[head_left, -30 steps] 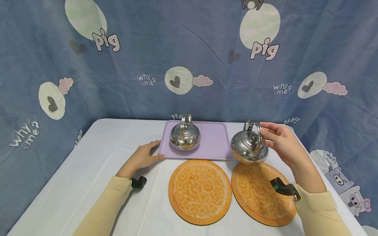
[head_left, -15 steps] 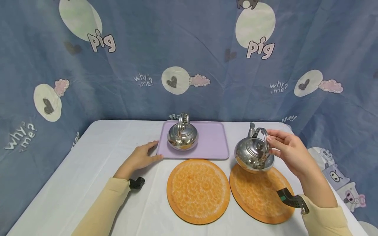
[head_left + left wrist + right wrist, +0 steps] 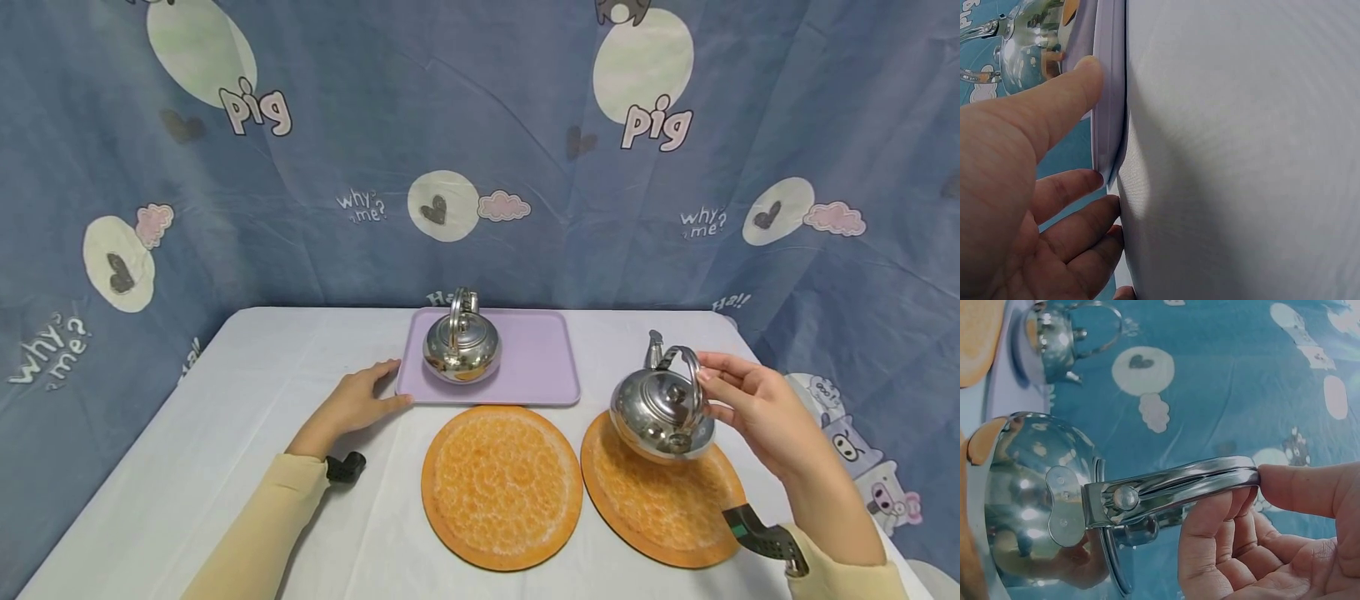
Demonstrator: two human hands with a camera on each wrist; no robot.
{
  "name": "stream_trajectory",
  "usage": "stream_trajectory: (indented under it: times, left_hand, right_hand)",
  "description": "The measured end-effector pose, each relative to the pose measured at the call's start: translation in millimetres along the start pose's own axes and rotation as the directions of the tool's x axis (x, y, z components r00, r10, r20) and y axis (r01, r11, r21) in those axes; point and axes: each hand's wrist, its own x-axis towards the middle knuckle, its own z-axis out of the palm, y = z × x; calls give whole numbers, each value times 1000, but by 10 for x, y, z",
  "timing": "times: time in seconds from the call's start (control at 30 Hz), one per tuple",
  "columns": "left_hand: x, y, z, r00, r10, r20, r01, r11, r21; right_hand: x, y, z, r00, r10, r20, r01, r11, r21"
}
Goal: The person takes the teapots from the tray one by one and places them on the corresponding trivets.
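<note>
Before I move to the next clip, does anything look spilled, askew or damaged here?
Nothing stands out: the left kettle sits upright on the tray, the right hand holds the right kettle over the right mat, and no spill or damage shows.

My right grip holds a mirror-silver kettle; by my left grip, the tray is lilac. Between my grips, orange mats carry paler mottling; beyond, the blue cloth bears pink clouds.

My right hand: cropped, right-wrist view | right mat: partly hidden behind my held kettle | my left sleeve: cropped below
</note>
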Motion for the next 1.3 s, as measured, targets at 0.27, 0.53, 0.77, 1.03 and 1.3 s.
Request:
stream_trajectory:
  times: [0.27,0.53,0.77,1.03,1.3]
  left_hand:
    - [1,7,-2,1000,-7,0,7,1000,4]
    - [-1,1,-1,1000,-11,2,11,1000,2]
    - [4,1,2,1000,-12,3,12,1000,1]
    - [-2,4,-3,1000,-9,1,9,1000,3]
    - [-11,19,-7,1000,-7,3,7,1000,2]
  right_hand:
    - [-103,92,-26,1000,9,23,-8,1000,-23]
    - [-189,149,-37,1000,7,20,-7,1000,-15]
    - [-232,176,-49,999,33,20,-33,999,-22]
    - [-217,208,-60,999,36,22,-35,999,-42]
    - [-220,212,-79,998,60,29,-59,997,-46]
